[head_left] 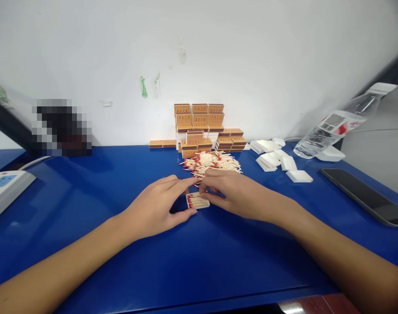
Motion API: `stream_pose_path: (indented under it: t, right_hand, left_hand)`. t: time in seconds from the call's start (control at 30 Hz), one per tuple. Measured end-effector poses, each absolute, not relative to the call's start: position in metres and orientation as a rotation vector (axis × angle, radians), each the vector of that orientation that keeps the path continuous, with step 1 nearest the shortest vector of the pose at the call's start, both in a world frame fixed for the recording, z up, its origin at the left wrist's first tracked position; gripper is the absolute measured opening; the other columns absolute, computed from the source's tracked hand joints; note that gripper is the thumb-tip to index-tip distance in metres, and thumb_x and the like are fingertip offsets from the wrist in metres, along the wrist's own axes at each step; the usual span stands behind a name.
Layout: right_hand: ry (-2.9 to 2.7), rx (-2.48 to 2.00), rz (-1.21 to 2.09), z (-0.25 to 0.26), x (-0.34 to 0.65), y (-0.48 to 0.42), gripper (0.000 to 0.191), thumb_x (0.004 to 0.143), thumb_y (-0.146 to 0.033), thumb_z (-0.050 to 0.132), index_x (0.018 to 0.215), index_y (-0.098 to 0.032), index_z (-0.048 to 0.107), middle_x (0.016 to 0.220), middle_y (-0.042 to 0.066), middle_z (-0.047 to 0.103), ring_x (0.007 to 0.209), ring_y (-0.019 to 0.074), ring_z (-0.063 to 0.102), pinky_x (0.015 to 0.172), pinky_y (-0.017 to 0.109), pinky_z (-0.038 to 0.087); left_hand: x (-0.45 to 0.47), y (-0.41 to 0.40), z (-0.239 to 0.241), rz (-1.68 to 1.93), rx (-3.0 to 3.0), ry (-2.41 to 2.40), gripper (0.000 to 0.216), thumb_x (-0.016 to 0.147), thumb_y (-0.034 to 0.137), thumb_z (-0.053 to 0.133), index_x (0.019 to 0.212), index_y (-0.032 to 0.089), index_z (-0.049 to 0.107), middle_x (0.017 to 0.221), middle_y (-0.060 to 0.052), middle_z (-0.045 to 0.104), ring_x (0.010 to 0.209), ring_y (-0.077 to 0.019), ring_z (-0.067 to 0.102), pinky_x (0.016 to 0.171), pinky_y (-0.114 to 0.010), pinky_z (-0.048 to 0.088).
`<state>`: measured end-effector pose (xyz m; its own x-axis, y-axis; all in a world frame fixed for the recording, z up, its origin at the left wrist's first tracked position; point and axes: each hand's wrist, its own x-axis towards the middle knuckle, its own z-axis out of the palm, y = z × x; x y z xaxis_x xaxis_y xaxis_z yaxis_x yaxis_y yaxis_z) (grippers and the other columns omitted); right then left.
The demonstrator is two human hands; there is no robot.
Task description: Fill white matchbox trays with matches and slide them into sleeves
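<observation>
A small white matchbox tray [204, 206] lies on the blue table, with red-tipped matches [194, 202] side by side in it. My left hand [159, 203] is round its left side, thumb at the near edge and a finger at the far corner. The left index finger stretches out above the tray. At the tray's right end, my right hand [235, 192] has its thumb and fingertips pinched together over the matches. What lies between those fingertips is hidden. Just beyond both hands is a heap of loose matches [215, 161], heads pointing various ways.
Stacked orange matchboxes [200, 118] stand against the wall behind the heap. Several white trays [287, 162] lie to the right, near a leaning plastic bottle [333, 126] and a phone [365, 196]. A power strip [9, 187] is at the left edge.
</observation>
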<state>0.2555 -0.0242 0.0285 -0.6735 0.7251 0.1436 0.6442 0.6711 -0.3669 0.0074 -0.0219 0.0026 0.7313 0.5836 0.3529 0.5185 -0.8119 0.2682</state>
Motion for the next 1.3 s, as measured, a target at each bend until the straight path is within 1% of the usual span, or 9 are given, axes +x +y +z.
stream_pose_path:
  t: [0.17, 0.43, 0.6, 0.77, 0.93, 1.03, 1.1, 1.23, 1.3]
  right_hand:
    - [-2.605, -1.092, 0.484, 0.029, 0.253, -0.026, 0.007, 0.1, -0.021, 0.064, 0.097, -0.018, 0.069, 0.1, 0.005, 0.069, 0.088, 0.0175, 0.065, 0.077, 0.03, 0.046]
    - [-2.638, -1.045, 0.461, 0.026, 0.254, -0.025, 0.011, 0.103, -0.017, 0.057, 0.098, -0.017, 0.066, 0.102, 0.006, 0.068, 0.085, 0.0168, 0.064, 0.075, 0.029, 0.046]
    - [-2.614, -1.067, 0.466, 0.028, 0.253, -0.026, 0.004, 0.099, -0.019, 0.065, 0.098, -0.018, 0.068, 0.101, 0.005, 0.068, 0.088, 0.0173, 0.065, 0.076, 0.029, 0.046]
    - [-2.624, -1.006, 0.442, 0.031, 0.256, -0.025, 0.01, 0.102, -0.016, 0.057, 0.101, -0.018, 0.067, 0.103, 0.006, 0.068, 0.089, 0.0174, 0.063, 0.078, 0.03, 0.046]
    - [-2.53, -1.131, 0.303, 0.048, 0.28, -0.012, 0.015, 0.101, -0.025, 0.057, 0.091, -0.02, 0.066, 0.087, 0.004, 0.067, 0.077, 0.0171, 0.058, 0.069, 0.031, 0.039]
    - [-2.601, -1.374, 0.41, 0.054, 0.3, -0.005, 0.018, 0.094, -0.037, 0.067, 0.086, -0.02, 0.067, 0.079, 0.003, 0.066, 0.068, 0.0167, 0.056, 0.061, 0.03, 0.036]
    - [-2.627, -1.473, 0.549, 0.054, 0.308, -0.003, 0.021, 0.09, -0.042, 0.072, 0.089, -0.022, 0.07, 0.083, 0.003, 0.069, 0.069, 0.0174, 0.059, 0.059, 0.03, 0.037]
    - [-2.624, -1.57, 0.709, 0.048, 0.308, -0.003, 0.008, 0.091, -0.025, 0.067, 0.085, -0.022, 0.07, 0.081, 0.003, 0.07, 0.066, 0.0162, 0.06, 0.058, 0.029, 0.039]
    - [-2.644, -1.567, 0.708, 0.046, 0.303, -0.004, 0.009, 0.09, -0.018, 0.063, 0.084, -0.021, 0.069, 0.079, 0.002, 0.069, 0.064, 0.0155, 0.057, 0.058, 0.029, 0.039]
  left_hand:
    - [0.007, -0.022, 0.003, 0.661, 2.779, 0.873, 0.058, 0.097, 0.038, 0.069, 0.148, 0.019, 0.048, 0.105, -0.006, 0.071, 0.096, -0.0241, 0.065, 0.087, -0.041, 0.056]
    - [0.008, -0.02, 0.003, 0.648, 2.795, 0.859, 0.058, 0.096, 0.035, 0.072, 0.147, 0.018, 0.048, 0.107, -0.007, 0.071, 0.097, -0.0242, 0.066, 0.085, -0.039, 0.056]
    - [0.007, -0.022, 0.003, 0.739, 2.803, 0.804, 0.055, 0.097, 0.035, 0.07, 0.145, 0.018, 0.049, 0.105, -0.007, 0.072, 0.095, -0.0236, 0.066, 0.086, -0.039, 0.056]
    - [0.007, -0.022, 0.005, 0.673, 2.786, 0.848, 0.056, 0.096, 0.036, 0.07, 0.145, 0.019, 0.05, 0.106, -0.007, 0.072, 0.096, -0.0239, 0.066, 0.086, -0.039, 0.056]
    - [0.008, -0.022, 0.005, 0.767, 2.753, 0.864, 0.057, 0.096, 0.035, 0.07, 0.148, 0.021, 0.05, 0.108, -0.005, 0.074, 0.097, -0.0228, 0.067, 0.092, -0.041, 0.056]
    - [0.009, -0.023, 0.004, 0.724, 2.712, 0.879, 0.056, 0.095, 0.035, 0.072, 0.147, 0.023, 0.053, 0.109, -0.004, 0.074, 0.098, -0.0225, 0.067, 0.091, -0.04, 0.057]
    - [0.009, -0.024, 0.003, 0.692, 2.695, 0.896, 0.055, 0.095, 0.036, 0.072, 0.145, 0.023, 0.054, 0.109, -0.005, 0.074, 0.1, -0.0231, 0.068, 0.092, -0.04, 0.057]
    - [0.01, -0.024, 0.002, 0.704, 2.683, 0.908, 0.054, 0.095, 0.035, 0.072, 0.145, 0.022, 0.055, 0.109, -0.005, 0.075, 0.101, -0.0236, 0.067, 0.094, -0.042, 0.056]
    - [0.01, -0.024, 0.002, 0.7, 2.689, 0.899, 0.053, 0.094, 0.034, 0.073, 0.144, 0.022, 0.056, 0.109, -0.005, 0.074, 0.101, -0.0237, 0.067, 0.092, -0.042, 0.056]
